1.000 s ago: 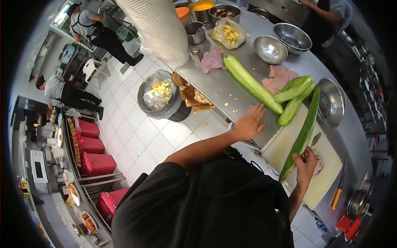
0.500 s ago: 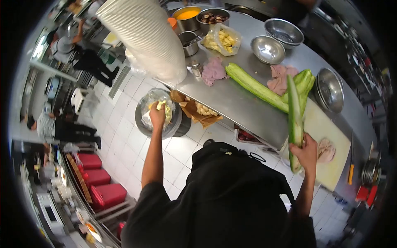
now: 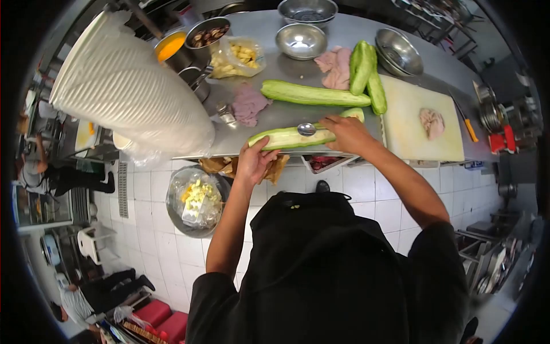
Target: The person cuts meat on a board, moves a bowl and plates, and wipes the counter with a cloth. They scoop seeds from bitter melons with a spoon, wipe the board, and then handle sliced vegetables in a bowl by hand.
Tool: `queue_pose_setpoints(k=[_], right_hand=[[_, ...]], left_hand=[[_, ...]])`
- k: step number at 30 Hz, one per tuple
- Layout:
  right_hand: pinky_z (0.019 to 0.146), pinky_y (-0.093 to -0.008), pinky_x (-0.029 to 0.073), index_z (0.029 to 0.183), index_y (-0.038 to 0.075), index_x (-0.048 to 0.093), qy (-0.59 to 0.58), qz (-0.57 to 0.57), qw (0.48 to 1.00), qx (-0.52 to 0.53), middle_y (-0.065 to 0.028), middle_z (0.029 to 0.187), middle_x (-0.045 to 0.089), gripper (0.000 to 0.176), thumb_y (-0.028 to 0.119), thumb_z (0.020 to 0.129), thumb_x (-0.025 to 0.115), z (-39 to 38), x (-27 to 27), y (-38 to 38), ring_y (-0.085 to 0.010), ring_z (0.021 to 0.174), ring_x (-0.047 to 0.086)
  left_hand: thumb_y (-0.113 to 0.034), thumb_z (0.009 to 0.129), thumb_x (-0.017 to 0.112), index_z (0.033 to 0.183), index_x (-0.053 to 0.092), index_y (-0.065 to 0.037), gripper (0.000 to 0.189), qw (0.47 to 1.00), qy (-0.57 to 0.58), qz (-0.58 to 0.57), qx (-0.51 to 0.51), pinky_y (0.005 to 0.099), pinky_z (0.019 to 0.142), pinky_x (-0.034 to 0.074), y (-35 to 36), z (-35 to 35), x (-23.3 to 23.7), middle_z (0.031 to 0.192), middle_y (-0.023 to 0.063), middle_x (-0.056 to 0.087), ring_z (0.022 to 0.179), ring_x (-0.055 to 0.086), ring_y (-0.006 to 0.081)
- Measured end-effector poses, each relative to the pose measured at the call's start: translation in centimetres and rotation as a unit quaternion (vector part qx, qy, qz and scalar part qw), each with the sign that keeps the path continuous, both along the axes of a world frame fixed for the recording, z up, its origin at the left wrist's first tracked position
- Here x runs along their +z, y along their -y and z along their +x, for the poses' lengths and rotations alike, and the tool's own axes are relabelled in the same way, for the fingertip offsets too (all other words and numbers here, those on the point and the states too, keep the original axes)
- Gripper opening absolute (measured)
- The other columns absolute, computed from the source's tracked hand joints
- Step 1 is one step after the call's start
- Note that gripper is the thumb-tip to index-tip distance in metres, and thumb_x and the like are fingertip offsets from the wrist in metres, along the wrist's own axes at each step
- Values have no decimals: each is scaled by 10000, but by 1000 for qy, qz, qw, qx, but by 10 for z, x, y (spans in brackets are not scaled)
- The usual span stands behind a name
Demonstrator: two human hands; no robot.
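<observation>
A halved long green gourd (image 3: 281, 137) lies cut side up near the front edge of the steel table, pale flesh showing. My left hand (image 3: 256, 162) is closed around its left end. In my right hand (image 3: 346, 135) is a metal spoon (image 3: 306, 129), its bowl over the middle of the cut face; the fingers hide its handle. Just behind lies another long gourd piece (image 3: 315, 93). Two more green gourds (image 3: 361, 67) rest beside the pink cloth (image 3: 338, 67). Below the table at left stands a lined bin (image 3: 197, 203) with yellowish scraps.
A tall stack of white foam containers (image 3: 132, 92) leans at the left. Pots, a bag of yellow pieces (image 3: 238, 57) and steel bowls (image 3: 301, 41) line the back. At right are a cutting board (image 3: 412, 143) and an orange-handled knife (image 3: 471, 131). Other people work at far left.
My left hand has left the bin and now grips the gourd half. My right hand has brought that half from upright to lying along the table edge, and the spoon now shows.
</observation>
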State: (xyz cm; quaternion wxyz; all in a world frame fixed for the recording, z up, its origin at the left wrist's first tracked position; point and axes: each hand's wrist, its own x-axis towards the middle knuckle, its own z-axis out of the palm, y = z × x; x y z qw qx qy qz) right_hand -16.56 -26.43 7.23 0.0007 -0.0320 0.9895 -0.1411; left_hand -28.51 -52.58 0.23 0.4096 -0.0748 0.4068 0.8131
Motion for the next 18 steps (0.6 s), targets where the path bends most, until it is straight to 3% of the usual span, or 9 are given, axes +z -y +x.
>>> queue_pose_setpoints(k=[3, 4, 7, 10, 13, 18], right_hand=[[822, -453, 499, 1196, 36, 598, -39, -4, 994, -103, -196, 1103, 635, 526, 359, 790, 683, 18, 17, -2, -356, 987, 620], [808, -458, 501, 1093, 34, 651, -53, -35, 987, -150, -192, 1019, 660, 443, 405, 851, 629, 25, 15, -9, -365, 948, 627], [798, -468, 501, 953, 14, 687, 57, -3, 965, -255, -182, 904, 680, 367, 360, 877, 591, 45, 32, -33, -376, 888, 635], [771, -477, 506, 843, 3, 687, 64, 79, 949, -299, -196, 815, 675, 279, 247, 880, 555, 55, 26, -51, -390, 820, 641], [757, -459, 522, 821, 14, 687, 45, 135, 935, -326, -209, 832, 675, 211, 145, 845, 522, 47, -1, -76, -381, 809, 656], [765, -420, 542, 832, 44, 695, 72, 161, 910, -375, -187, 869, 690, 204, 131, 819, 510, 23, 14, -70, -334, 841, 681]], left_hand=[[-22, 902, 584, 1072, 498, -18, 191, 999, -10, -20, 46, 392, 839, 577, -1, 14, -5, 1078, 144, 599, 955, 645, 281], [9, 880, 603, 1016, 496, -17, 175, 999, -20, -30, 33, 382, 841, 575, 2, 17, -10, 1082, 132, 585, 973, 636, 269], [10, 870, 619, 1062, 499, -16, 228, 997, -63, -47, 3, 364, 828, 578, 7, 25, -10, 1089, 130, 584, 979, 633, 255], [-3, 860, 644, 1140, 549, 28, 297, 995, -60, -74, -32, 358, 813, 582, 5, 31, 0, 1093, 129, 601, 960, 637, 235], [-12, 873, 630, 1159, 566, 45, 298, 993, -51, -81, -66, 372, 822, 582, 1, 31, -2, 1121, 142, 609, 978, 639, 254], [-66, 891, 625, 1213, 543, 30, 345, 991, -26, -60, -116, 382, 806, 584, -5, 40, -3, 1128, 150, 612, 959, 654, 272]])
